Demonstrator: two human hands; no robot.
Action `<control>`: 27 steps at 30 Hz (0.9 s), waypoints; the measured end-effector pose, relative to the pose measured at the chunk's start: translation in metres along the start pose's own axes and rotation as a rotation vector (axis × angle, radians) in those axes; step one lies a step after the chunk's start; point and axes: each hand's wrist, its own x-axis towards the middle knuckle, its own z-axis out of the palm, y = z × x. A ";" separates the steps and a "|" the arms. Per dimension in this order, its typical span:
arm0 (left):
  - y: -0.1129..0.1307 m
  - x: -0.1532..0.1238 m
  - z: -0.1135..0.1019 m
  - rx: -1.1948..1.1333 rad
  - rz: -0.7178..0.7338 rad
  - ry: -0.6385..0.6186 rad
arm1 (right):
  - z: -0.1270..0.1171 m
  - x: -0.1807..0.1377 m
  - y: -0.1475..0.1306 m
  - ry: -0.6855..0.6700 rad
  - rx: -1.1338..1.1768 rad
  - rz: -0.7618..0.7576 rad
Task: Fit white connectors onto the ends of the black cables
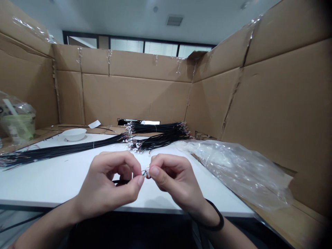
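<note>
Between thumb and forefinger, my left hand [114,180] pinches the thin wires at the end of a black cable [121,182]. The cable's dark jacket shows inside the curled fingers, and a length of it hangs down past the left wrist. My right hand [176,178] is closed on a small white connector [147,171], partly hidden by the thumb. Short coloured wires bridge the gap between the two hands. Both hands are held above the front part of the white table [64,183].
Bundled black cables [160,128] with white connectors lie at the back, and a longer bundle [77,147] stretches left. A white bowl [74,134] stands behind it. Clear plastic bags [241,166] lie right. A bagged cup [19,126] is far left. Cardboard walls [135,93] surround the table.
</note>
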 end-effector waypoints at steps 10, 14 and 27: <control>0.001 0.001 -0.002 0.011 -0.151 -0.067 | -0.002 0.003 -0.001 -0.062 -0.111 -0.058; 0.004 0.001 -0.001 0.010 -0.181 -0.059 | -0.003 0.004 -0.002 -0.075 -0.134 -0.030; 0.004 0.004 0.002 0.011 -0.157 0.005 | -0.003 0.003 0.002 -0.081 -0.049 0.041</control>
